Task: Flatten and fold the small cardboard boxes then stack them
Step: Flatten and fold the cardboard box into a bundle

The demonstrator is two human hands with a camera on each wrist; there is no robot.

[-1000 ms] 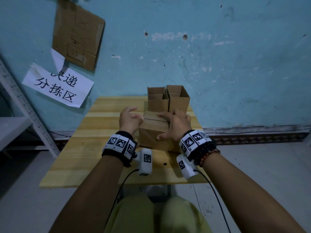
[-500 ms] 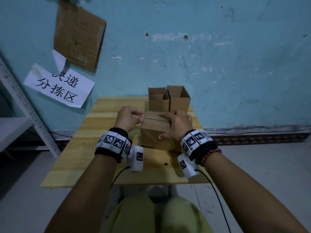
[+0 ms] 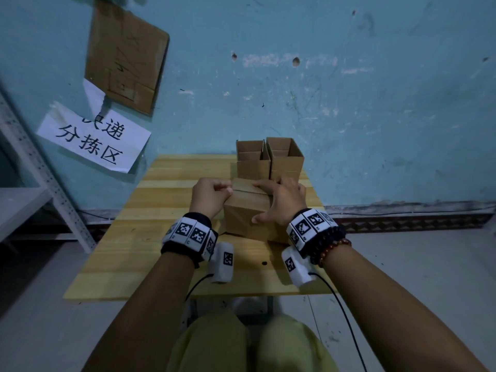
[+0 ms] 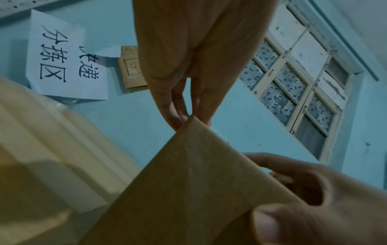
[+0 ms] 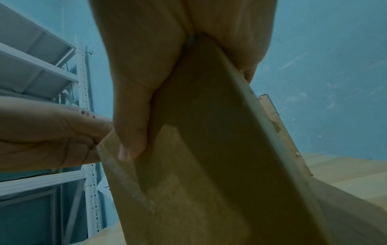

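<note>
Head view: closed cardboard box (image 3: 248, 210) stands on the wooden worktop (image 3: 150, 232), near its middle, just in front of two open boxes (image 3: 269, 159) set side by side at the far edge against the blue wall.

Left hand (image 3: 209, 197): fingers curled at the box's upper left edge. Left wrist view resolves this: fingertips (image 4: 178, 116) pinch the tip of a cardboard corner (image 4: 194, 149).

Right hand (image 3: 281, 202): fingers spread over the top right of the box, thumb on the near face. Right wrist view shows the thumb (image 5: 130, 132) pressed flat on the panel, the box edge seated between thumb and palm; a grasp.

Only the left wrist view shows the window (image 4: 297, 82); only the right wrist view shows the white shelving's tiers (image 5: 41, 66). A paper sign (image 3: 94, 140) hangs on the wall.
</note>
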